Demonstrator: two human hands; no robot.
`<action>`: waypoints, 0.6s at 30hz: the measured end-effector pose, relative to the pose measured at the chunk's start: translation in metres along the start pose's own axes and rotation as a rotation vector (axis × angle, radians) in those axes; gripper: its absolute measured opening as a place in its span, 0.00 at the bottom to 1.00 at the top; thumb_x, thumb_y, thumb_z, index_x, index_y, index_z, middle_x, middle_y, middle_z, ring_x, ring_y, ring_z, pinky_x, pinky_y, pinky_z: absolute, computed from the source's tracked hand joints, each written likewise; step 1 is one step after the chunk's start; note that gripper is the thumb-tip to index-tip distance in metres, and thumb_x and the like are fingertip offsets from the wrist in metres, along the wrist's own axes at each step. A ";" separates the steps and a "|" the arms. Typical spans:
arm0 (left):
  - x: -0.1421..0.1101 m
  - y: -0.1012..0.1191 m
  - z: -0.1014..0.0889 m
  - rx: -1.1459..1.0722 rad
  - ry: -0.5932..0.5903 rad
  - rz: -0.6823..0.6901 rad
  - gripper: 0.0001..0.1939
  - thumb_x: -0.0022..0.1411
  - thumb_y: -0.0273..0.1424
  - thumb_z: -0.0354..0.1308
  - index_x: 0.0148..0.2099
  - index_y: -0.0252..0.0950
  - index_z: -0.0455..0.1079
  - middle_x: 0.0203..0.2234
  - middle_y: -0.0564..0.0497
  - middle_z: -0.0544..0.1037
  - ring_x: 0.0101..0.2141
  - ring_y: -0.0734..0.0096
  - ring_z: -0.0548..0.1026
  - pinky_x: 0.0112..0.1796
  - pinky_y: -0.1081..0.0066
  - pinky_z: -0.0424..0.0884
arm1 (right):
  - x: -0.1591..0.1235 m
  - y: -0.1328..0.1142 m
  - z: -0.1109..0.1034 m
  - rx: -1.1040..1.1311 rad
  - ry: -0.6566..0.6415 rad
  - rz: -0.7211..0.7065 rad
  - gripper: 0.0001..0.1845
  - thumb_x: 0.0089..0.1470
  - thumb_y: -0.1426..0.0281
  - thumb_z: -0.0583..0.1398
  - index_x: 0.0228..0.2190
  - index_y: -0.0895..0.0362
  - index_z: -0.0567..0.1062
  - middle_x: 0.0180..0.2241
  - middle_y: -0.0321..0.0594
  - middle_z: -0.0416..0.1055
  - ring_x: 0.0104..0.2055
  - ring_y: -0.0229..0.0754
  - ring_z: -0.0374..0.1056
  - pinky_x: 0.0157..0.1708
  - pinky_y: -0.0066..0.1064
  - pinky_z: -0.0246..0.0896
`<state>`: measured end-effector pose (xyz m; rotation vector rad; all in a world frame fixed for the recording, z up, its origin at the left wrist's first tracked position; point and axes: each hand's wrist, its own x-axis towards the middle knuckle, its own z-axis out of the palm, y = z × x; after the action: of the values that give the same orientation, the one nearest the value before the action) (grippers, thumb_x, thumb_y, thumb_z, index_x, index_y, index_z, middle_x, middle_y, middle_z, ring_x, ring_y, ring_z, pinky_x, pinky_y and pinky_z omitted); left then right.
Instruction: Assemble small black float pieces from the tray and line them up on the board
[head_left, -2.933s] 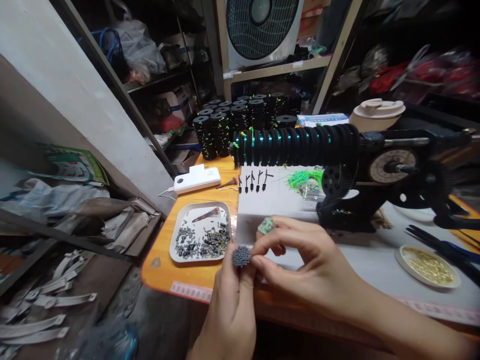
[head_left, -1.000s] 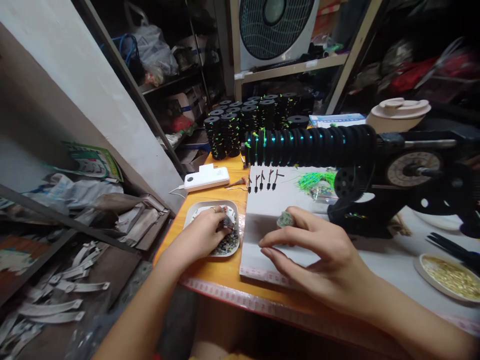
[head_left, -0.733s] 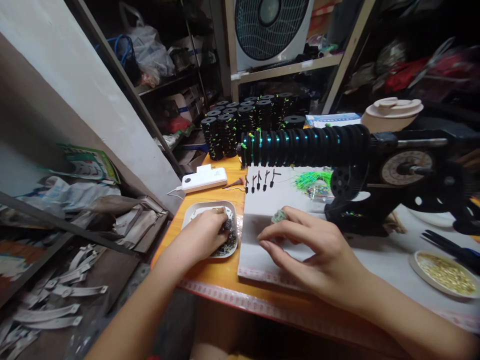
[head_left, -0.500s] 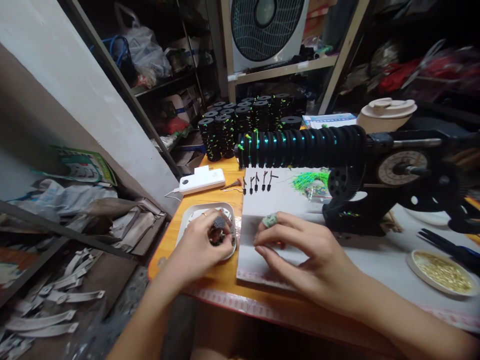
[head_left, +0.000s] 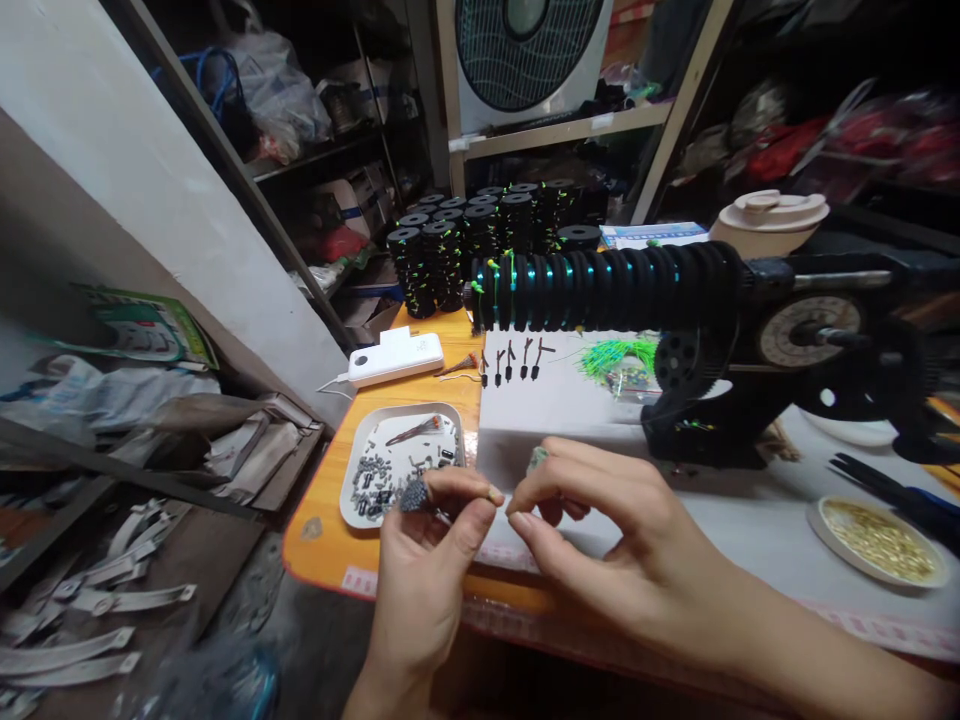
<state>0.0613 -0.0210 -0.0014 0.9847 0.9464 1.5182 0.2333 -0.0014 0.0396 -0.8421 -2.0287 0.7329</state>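
My left hand (head_left: 435, 560) is raised at the table's front edge, thumb and forefinger pinched on a tiny yellowish piece too small to name. A dark grey wrap (head_left: 414, 494) covers one of its fingers. Facing it, a short gap away, my right hand (head_left: 615, 500) has thumb and forefinger pressed together; what they hold, if anything, is too small to see. One of its fingers wears a green wrap (head_left: 537, 459). Behind my left hand lies a white tray (head_left: 347, 490) of small dark and metallic parts, with a thin bundle of brown strands (head_left: 414, 432) in it.
A black machine (head_left: 712, 400) carries a ribbed roller (head_left: 600, 288) over the white board. Several small black pieces (head_left: 510, 362) stand in a row beside green strands (head_left: 615, 358). Also here are a white power bank (head_left: 397, 357), a dish of golden bits (head_left: 819, 515), black tweezers (head_left: 892, 488) and stacked black spools (head_left: 442, 262).
My left hand has come away from over the tray, moving right and toward me to meet my right hand. The tray's contents now show. The right hand has barely moved.
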 end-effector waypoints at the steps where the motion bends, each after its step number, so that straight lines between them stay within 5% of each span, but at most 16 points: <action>1: -0.001 0.000 0.002 -0.027 0.025 -0.025 0.04 0.57 0.29 0.69 0.33 0.37 0.77 0.29 0.55 0.78 0.35 0.76 0.75 0.40 0.78 0.69 | 0.000 -0.001 0.000 -0.005 0.003 0.008 0.06 0.56 0.78 0.59 0.29 0.57 0.70 0.26 0.32 0.62 0.29 0.33 0.59 0.28 0.24 0.54; 18: -0.006 0.002 0.013 -0.206 0.075 -0.098 0.11 0.50 0.29 0.74 0.27 0.36 0.73 0.25 0.56 0.78 0.26 0.79 0.73 0.30 0.80 0.70 | 0.000 -0.004 0.001 0.023 -0.032 0.024 0.10 0.50 0.81 0.59 0.25 0.57 0.64 0.26 0.31 0.59 0.29 0.33 0.58 0.27 0.25 0.51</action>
<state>0.0733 -0.0268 0.0044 0.7294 0.8586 1.5444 0.2313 -0.0040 0.0414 -0.8482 -2.0381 0.7866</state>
